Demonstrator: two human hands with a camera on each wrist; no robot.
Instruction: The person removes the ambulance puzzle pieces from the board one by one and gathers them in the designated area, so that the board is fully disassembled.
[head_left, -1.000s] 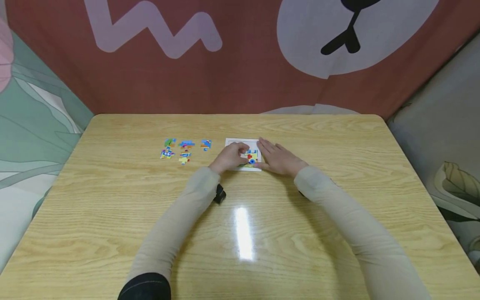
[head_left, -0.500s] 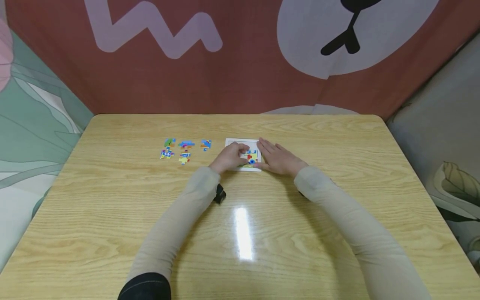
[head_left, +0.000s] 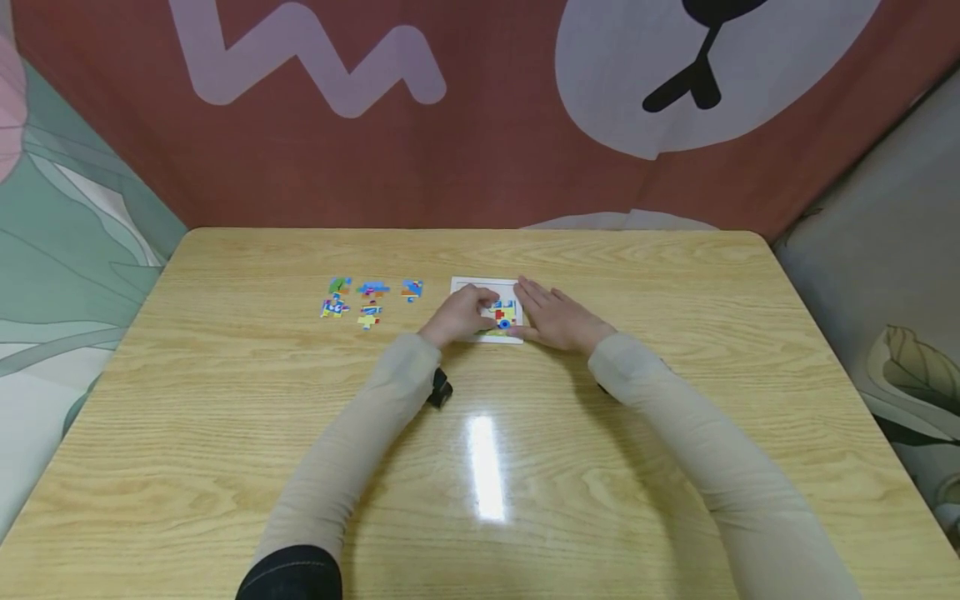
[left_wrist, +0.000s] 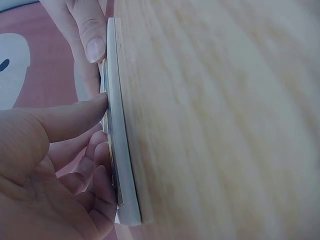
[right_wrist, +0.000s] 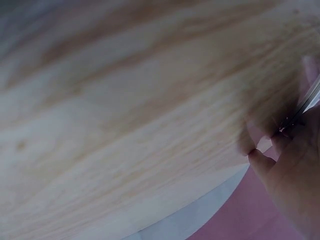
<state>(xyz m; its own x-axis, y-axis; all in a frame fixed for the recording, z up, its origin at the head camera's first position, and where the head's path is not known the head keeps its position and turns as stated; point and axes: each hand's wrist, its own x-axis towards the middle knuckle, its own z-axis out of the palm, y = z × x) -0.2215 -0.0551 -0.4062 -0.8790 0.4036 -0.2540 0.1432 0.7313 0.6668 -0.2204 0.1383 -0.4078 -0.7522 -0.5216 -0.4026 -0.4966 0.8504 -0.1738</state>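
A small white-framed puzzle tray (head_left: 468,283) lies on the table, partly covered by both hands. Joined colourful puzzle pieces (head_left: 504,315) with yellow, red and blue print show in its lower right part. My left hand (head_left: 459,314) reaches over the tray's left side, thumb and bent fingers spread around a puzzle piece that they mostly hide. In the left wrist view, the thumb of the left hand (left_wrist: 45,155) presses at the tray's near edge, its fingers curled against the surface. Along the tray's right border rests my right hand (head_left: 558,317), fingers fairly straight, steadying it.
Several loose puzzle pieces (head_left: 372,289) lie on the table left of the tray. The wooden table (head_left: 562,467) reaches back to a reddish-brown printed cloth (head_left: 480,167). Black wrist gear (head_left: 440,389) sits under the left wrist.
Both hands and the tray stay practically in place. Only a very slight shift of the left thumb shows; the loose pieces have not moved.
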